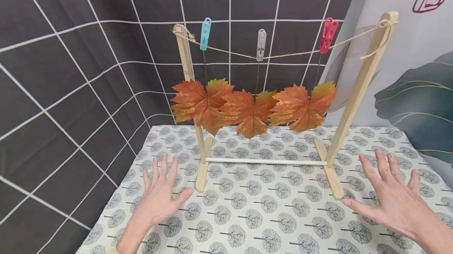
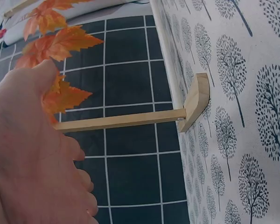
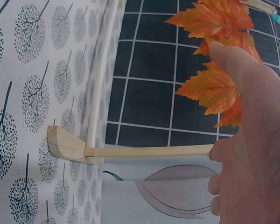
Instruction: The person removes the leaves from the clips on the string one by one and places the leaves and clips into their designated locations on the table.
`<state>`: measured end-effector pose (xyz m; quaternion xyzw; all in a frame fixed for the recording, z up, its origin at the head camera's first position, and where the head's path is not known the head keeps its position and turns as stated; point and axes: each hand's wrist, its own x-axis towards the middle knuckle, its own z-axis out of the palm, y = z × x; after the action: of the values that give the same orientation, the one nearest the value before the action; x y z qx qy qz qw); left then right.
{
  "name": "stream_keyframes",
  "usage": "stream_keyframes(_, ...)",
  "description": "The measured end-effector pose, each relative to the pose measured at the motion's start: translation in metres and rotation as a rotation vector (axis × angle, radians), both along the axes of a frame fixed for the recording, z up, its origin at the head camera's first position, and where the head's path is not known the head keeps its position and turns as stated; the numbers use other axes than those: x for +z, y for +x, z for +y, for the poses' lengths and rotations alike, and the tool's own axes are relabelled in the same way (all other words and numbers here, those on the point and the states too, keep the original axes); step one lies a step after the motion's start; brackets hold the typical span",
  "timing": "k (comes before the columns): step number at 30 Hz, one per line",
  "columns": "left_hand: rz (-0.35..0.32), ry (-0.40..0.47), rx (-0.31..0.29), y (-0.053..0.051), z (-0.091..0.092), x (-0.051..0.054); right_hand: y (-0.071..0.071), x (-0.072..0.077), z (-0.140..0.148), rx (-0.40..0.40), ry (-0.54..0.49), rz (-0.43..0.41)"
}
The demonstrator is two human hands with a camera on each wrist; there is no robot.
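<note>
Three orange maple leaves hang from a twine (image 1: 233,52) strung between two wooden posts. A blue clothespin (image 1: 205,34) holds the left leaf (image 1: 201,104), a grey clothespin (image 1: 261,45) the middle leaf (image 1: 249,114), and a pink clothespin (image 1: 329,35) the right leaf (image 1: 304,106). My left hand (image 1: 161,195) is spread with straight fingers by the left foot of the wooden stand (image 1: 202,173). On the other side, my right hand (image 1: 396,195) is spread too, its thumb near the stand's right foot (image 1: 332,181). Neither hand holds anything.
A white rod (image 1: 265,161) joins the stand's feet low down. The stand is on a table covered with a tree-print cloth (image 1: 244,222). Behind and to the left hangs a dark curtain (image 1: 70,100) with white grid lines; a pale leaf-patterned curtain (image 1: 414,96) hangs on the right.
</note>
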<state>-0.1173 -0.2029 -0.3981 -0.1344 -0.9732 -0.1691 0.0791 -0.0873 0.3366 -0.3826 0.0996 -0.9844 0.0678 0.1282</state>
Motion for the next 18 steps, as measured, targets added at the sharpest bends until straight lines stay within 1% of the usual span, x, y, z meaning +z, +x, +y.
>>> stream_keyframes(8, -0.019, 0.05, -0.017, 0.0015, -0.0017, 0.0014, 0.0015, -0.0001, -0.0002, -0.005, -0.008, -0.01)
stream_keyframes(12, -0.047, 0.093, -0.039, -0.0009, -0.0034, -0.0003, 0.0012, 0.0004, 0.0006, 0.015, -0.026, 0.003)
stream_keyframes(16, -0.042, 0.159, -0.064, -0.0042, -0.0056, 0.0008, 0.0007, 0.002, 0.0022, 0.039, -0.05, 0.003)
stream_keyframes(18, -0.018, 0.188, -0.069, -0.0057, -0.0059, 0.0031, 0.0003, 0.003, 0.0033, 0.051, -0.068, 0.008)
